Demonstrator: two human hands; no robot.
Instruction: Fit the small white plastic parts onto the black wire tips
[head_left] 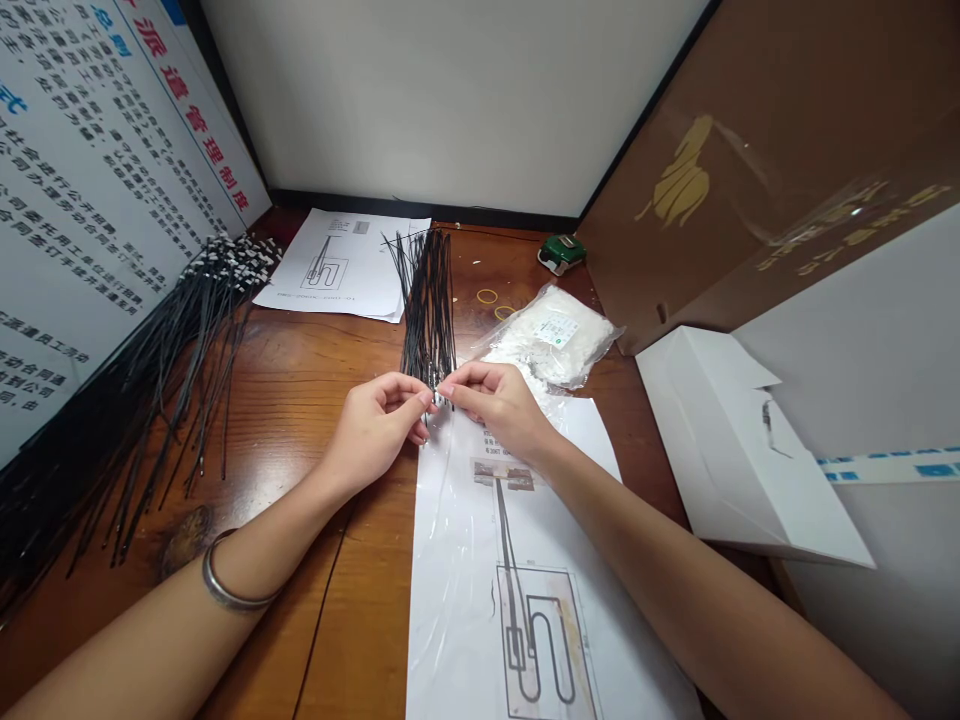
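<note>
My left hand (pixel 382 425) and my right hand (pixel 495 400) meet fingertip to fingertip above the near end of a bundle of thin black wires (pixel 427 300). Both are closed in a pinch. Whatever small piece sits between the fingertips is too small and too covered to name. Beneath my right hand lies a printed drawing sheet (pixel 457 600) under clear plastic. Just beyond that hand, an open clear bag of small white pieces (pixel 555 335) rests on the table, some of its contents spilling by my right fingers.
More black wires with white ends (pixel 225 265) pile up at left, against a printed board (pixel 127 130). Further back are drawing papers (pixel 352 260), rubber bands (pixel 487 297) and a green tape measure (pixel 561 254). A brown carton (pixel 750 160) and a white box (pixel 720 440) border the right.
</note>
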